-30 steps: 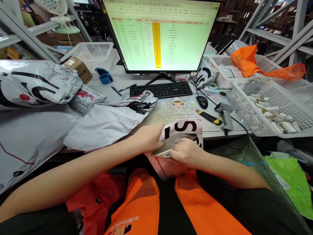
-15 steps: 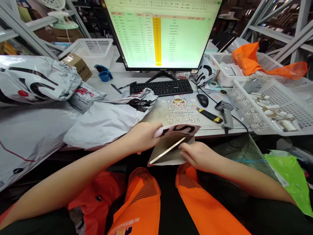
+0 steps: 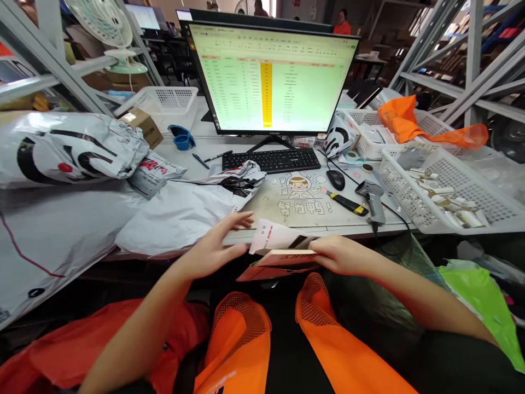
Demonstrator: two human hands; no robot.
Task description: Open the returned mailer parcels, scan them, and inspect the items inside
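My right hand (image 3: 340, 254) is closed on the right end of a cardboard mailer (image 3: 274, 236), held just in front of the desk edge above my lap. Its white flap, with red print and a black stripe, stands up at the back. A flat, book-like item (image 3: 285, 257) with a pale edge and dark lettering shows at the mailer's mouth; how far it sits inside, I cannot tell. To the left of the mailer, my left hand (image 3: 217, 246) is open, fingers spread, holding nothing. A white plastic mailing bag (image 3: 176, 213) lies on the desk behind it.
A keyboard (image 3: 270, 160), mouse (image 3: 336, 179), box cutter (image 3: 346, 203) and barcode scanner (image 3: 373, 201) lie on the desk below the monitor (image 3: 270, 82). White baskets (image 3: 447, 219) stand at right. Large printed plastic parcels (image 3: 74, 148) are piled at left.
My left hand has let go of the mailer's flap and opened off to the left. My right hand now grips the mailer's right end, and the mailer has tipped. The view has risen slightly.
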